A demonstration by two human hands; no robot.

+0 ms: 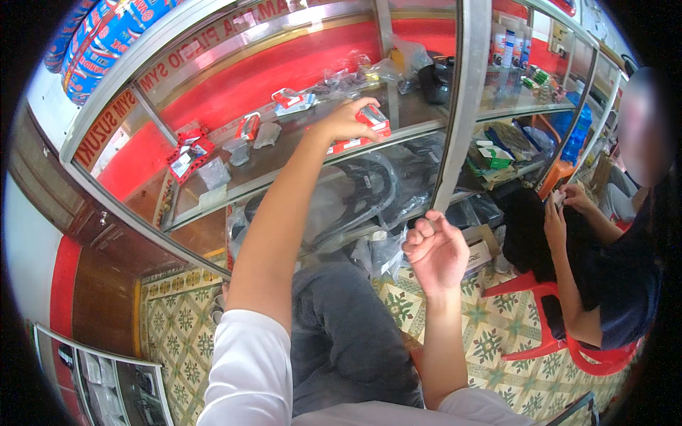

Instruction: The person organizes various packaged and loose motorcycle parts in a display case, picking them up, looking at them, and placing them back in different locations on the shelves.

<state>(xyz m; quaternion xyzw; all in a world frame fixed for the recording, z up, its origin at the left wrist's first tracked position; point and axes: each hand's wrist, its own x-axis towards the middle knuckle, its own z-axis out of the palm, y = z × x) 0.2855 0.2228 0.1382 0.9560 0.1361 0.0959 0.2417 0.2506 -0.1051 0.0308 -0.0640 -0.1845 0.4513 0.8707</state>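
Note:
Reaching into a glass display cabinet (419, 129), my left hand (344, 121) has its fingers closed around a small red and white box (374, 121). That box sits just above another red and white box (348, 145) on the glass shelf. My right hand (437, 252) is raised with its palm showing, close to the lower end of the metal door frame (465, 99). Its fingers are loosely curled and nothing shows in them; whether they touch the frame I cannot tell. Left of my left hand, a red box (248, 126) and red-patterned packets (190, 153) lie on the shelf.
At the right, a person (618, 234) on a red plastic chair (540, 319) holds a small thing in both hands. Plastic-wrapped dark parts (355, 192) fill the lower shelf. A cardboard box (483, 248) stands on the patterned tile floor (177, 319). Another glass case (106, 383) is lower left.

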